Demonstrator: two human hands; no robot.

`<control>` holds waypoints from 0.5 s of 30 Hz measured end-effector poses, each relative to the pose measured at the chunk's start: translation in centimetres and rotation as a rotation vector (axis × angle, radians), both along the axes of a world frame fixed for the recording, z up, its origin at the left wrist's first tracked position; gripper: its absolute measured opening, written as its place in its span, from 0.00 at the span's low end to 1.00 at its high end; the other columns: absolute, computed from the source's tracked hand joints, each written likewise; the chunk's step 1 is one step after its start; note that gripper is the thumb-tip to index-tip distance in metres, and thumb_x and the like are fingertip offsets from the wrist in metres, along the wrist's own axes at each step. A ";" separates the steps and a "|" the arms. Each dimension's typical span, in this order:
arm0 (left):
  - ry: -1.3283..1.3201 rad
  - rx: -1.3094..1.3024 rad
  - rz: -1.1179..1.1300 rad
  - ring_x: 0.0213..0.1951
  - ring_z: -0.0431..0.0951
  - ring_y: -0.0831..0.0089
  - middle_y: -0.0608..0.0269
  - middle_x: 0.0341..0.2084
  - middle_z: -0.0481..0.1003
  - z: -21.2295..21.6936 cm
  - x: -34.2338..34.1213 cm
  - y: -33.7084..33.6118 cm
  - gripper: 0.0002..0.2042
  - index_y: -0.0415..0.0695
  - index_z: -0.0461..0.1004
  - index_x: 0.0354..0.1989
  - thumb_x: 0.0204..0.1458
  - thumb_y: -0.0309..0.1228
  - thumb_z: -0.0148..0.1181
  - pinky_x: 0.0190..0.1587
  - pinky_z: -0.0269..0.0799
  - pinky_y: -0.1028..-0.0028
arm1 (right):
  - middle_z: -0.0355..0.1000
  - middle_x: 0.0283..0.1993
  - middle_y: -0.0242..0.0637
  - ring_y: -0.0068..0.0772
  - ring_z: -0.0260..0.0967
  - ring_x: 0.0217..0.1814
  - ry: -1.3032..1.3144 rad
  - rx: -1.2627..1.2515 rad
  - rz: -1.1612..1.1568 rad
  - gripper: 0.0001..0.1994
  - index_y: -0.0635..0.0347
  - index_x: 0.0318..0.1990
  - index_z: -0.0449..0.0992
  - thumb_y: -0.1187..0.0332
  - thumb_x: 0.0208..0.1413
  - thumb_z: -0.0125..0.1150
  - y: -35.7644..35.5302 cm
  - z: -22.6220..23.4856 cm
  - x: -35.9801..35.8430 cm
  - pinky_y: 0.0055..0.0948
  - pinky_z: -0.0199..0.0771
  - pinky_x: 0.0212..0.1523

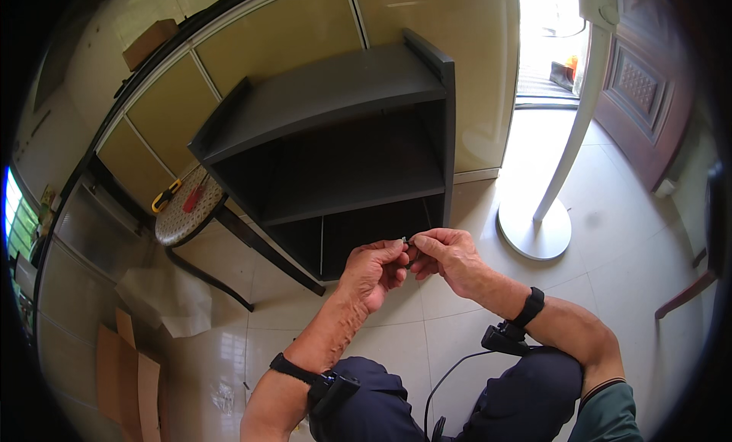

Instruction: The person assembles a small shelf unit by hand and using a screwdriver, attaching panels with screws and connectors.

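Small metal screw point(405, 241) between hands

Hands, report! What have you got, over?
Left hand and right hand together, pinching a tiny silvery metal part. Dark grey shelf unit just beyond. Nothing between.

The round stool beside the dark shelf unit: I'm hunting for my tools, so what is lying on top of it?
On the stool lie a yellow-handled tool and a red-handled one; their working ends are too small to identify.

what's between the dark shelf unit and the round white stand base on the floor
Only bare glossy floor tile lies between the dark shelf unit and white stand base, per the head view.
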State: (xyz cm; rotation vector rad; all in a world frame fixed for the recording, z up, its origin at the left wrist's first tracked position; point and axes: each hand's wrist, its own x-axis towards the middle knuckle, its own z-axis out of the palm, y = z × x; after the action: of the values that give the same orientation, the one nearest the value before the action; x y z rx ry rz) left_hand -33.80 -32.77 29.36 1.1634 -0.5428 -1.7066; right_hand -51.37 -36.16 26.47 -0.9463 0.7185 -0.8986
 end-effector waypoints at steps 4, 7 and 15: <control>0.038 0.012 0.002 0.22 0.70 0.77 0.67 0.22 0.74 -0.3 0.1 -0.1 0.06 0.42 0.75 0.31 0.56 0.31 0.61 0.25 0.67 0.79 | 0.77 0.36 0.42 0.32 0.76 0.33 -0.044 0.005 0.031 0.13 0.68 0.44 0.74 0.65 0.61 0.58 -0.3 -0.1 -0.3 0.31 0.80 0.34; 0.040 0.007 0.000 0.22 0.71 0.77 0.67 0.22 0.74 -0.4 0.1 -0.2 0.06 0.42 0.75 0.31 0.56 0.31 0.61 0.25 0.67 0.79 | 0.77 0.37 0.43 0.32 0.76 0.33 -0.023 0.010 0.038 0.14 0.68 0.44 0.75 0.64 0.60 0.59 -0.5 0.0 -0.5 0.31 0.80 0.34; 0.042 0.011 0.005 0.23 0.71 0.77 0.67 0.22 0.74 -0.7 0.0 -0.5 0.06 0.42 0.75 0.32 0.56 0.31 0.61 0.25 0.68 0.80 | 0.77 0.37 0.41 0.32 0.76 0.33 -0.011 0.025 0.024 0.13 0.66 0.43 0.76 0.64 0.59 0.61 -0.7 -0.2 -0.7 0.30 0.79 0.33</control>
State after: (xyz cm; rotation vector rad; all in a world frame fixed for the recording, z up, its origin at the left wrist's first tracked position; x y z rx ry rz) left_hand -33.79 -33.26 28.61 1.1332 -0.5046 -1.7278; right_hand -52.04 -36.83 26.26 -0.9255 0.7059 -0.8716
